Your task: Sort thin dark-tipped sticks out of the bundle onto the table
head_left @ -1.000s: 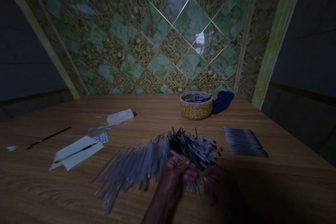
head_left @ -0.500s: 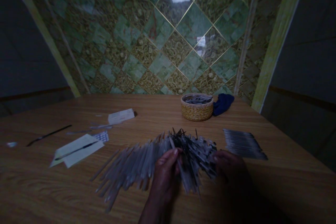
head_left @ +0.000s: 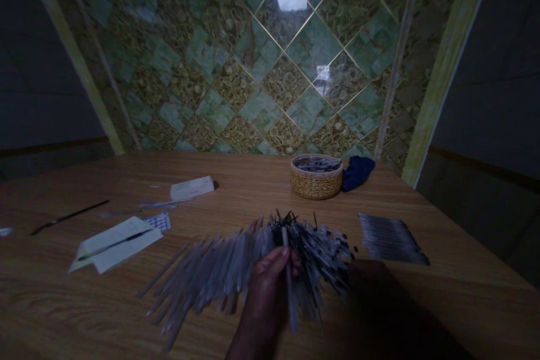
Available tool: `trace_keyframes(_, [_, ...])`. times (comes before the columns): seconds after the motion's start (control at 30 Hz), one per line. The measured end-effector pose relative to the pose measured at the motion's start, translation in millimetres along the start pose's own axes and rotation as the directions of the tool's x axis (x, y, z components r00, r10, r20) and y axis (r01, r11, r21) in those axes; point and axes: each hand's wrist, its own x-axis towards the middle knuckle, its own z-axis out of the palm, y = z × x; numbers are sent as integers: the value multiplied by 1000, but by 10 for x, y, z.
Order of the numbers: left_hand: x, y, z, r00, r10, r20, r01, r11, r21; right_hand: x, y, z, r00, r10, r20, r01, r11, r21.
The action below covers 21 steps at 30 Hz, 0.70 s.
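Observation:
My left hand is closed around a slim clear tube, seemingly a pen barrel, gripped between thumb and fingers and pointing away from me. Under and left of that hand spreads a fan of loose clear barrels. To its right lies a heap of thin dark pieces with black ends, perhaps pen parts. My right hand is at the right edge of this heap, so deep in shadow that its fingers cannot be made out.
A woven basket full of similar sticks stands at the back, beside a dark blue cloth. A neat row of pens lies at right. On the left are papers, a small white box and a black stick.
The barrel in my left hand has turned more upright in view. My right hand has drawn slightly down and sunk deeper into shadow. The whole view has shifted a little.

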Motion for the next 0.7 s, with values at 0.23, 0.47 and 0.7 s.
trace_keyframes(0.23, [-17,-22,16,1000,-10,21,9,1000,5,-26,-63,-10,999,8,42,-5,999,-51])
trace_keyframes(0.47, [-4,-24,-15,998,55,-33,-52,995,83,-50,-230,-4,997,-44,66,44,999,1])
trace_keyframes(0.7, [7,-27,-29,995,25,-96,-16,996,88,-191,-385,89,993,22,115,1,980,-199])
